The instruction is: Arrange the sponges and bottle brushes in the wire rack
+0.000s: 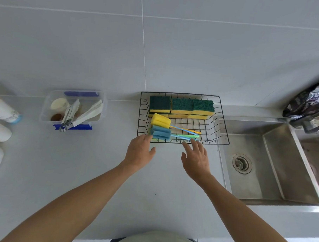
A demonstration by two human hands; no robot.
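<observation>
A black wire rack [221,123] stands on the grey counter against the wall. Along its back lie several yellow sponges with green scrub tops [181,107], stacked in a row. At its front left lie a yellow foam bottle brush [160,120] and a blue foam bottle brush [161,132], their thin handles pointing right. My left hand [140,152] hovers at the rack's front left corner, fingers apart, fingertips close to the blue brush head. Just in front of the rack, my right hand [196,157] is spread, its fingertips near the brush handle ends. Neither hand holds anything.
A steel sink [270,162] with a drain lies right of the rack, a dark patterned bag [309,101] above its far corner. A clear plastic box with blue clips [73,109] holding utensils sits to the left. White cups [2,112] stand at the far left.
</observation>
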